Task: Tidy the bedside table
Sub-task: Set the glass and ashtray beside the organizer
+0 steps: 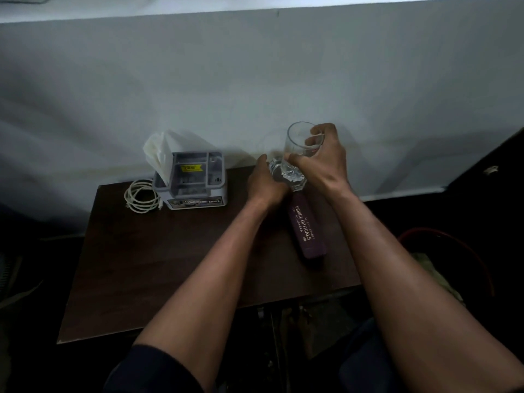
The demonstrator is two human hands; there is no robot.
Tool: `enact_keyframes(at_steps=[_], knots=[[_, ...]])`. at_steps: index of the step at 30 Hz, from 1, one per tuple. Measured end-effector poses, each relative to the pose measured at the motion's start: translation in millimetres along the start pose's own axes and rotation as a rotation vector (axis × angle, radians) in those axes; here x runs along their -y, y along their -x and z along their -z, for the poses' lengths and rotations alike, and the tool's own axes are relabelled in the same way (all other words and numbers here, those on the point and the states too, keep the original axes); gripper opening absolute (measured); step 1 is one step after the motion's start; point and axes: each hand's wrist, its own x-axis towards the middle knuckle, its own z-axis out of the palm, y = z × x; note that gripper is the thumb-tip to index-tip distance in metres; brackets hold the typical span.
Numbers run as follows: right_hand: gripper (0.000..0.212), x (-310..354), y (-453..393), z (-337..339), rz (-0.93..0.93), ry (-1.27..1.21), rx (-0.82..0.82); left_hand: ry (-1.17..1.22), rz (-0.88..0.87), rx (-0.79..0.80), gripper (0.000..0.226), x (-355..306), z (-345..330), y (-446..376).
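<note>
Head camera view, looking down at a dark wooden bedside table (170,265) set against a pale wall (255,80). Two bare forearms reach forward over the tabletop. The right hand (320,163) is curled around a clear drinking glass (300,143), thumb on the near side and fingers wrapped over the far side near the rim, holding it upright at the back edge of the table. The left hand (263,182) is cupped around a second piece of clear glassware (286,177) just below and touching the first; its exact shape is hard to tell. A purple spectacle case (307,228) printed "Prince Opticals" lies flat on the table between the forearms, its far end under the glassware. At the back left stands a grey plastic organiser box (195,182) with a white tissue (158,151) sticking out of its left side. A coiled white cable (141,197) lies just beside the box, on its left.
</note>
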Motion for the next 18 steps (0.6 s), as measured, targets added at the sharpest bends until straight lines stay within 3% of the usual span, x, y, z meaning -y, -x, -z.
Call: enact_keyframes(at_steps=[6,10,15,18], knots=[[0.076,-12.2,0.4,1.7,0.036,0.032,0.064,-0.006,0.001,-0.023,0.098,-10.8,-1.4,8.3],[0.073,-14.9,0.1,1.5,0.028,0.05,0.067,0.015,-0.018,-0.033,0.072,-11.5,-5.1,12.8],[0.072,-13.2,-2.2,-3.3,-0.023,0.056,0.07,0.11,0.0,-0.016,0.073,-8.5,-2.0,16.7],[0.085,-9.0,-1.3,-0.7,-0.055,0.067,0.081,0.122,0.029,-0.037,0.069,-2.8,-1.9,16.3]])
